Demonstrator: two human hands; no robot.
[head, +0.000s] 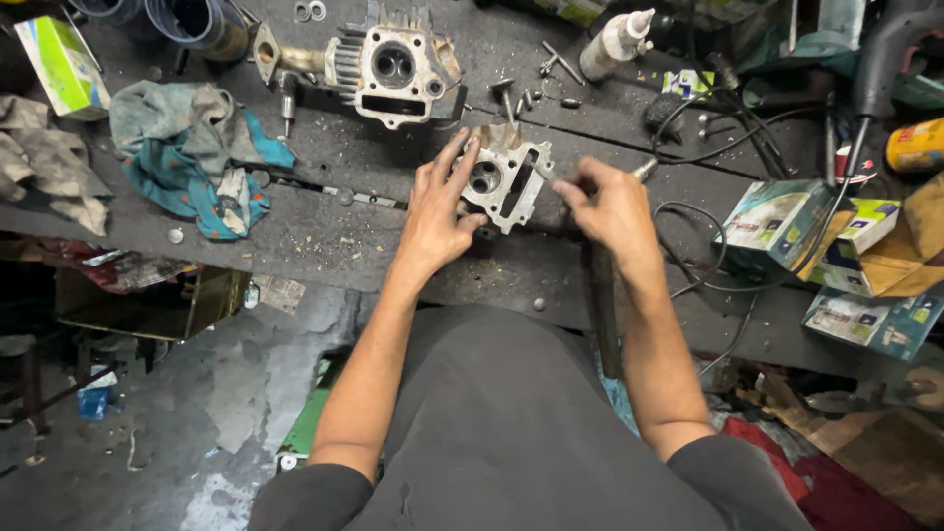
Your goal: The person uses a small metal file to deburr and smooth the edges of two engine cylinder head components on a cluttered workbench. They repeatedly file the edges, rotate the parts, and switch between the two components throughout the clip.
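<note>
The cylinder head point(505, 177) is a grey cast-metal part with a round bore, a rectangular slot and bolt lugs at its corners. It lies face-up, slightly rotated, on the dark worktop point(324, 231), near the front edge, its surface dull and soiled.

Two cylinder heads point(506, 177) point(393, 69), two rags point(187, 152) point(44, 157), one white squeeze bottle point(615, 41), two washers point(310, 11).

A second engine casting point(395, 69) lies far on the bench, a blue-grey rag point(187, 152) to its left. Small cardboard boxes point(836, 246) crowd the right; a white squeeze bottle point(616, 41) stands far right of centre.
</note>
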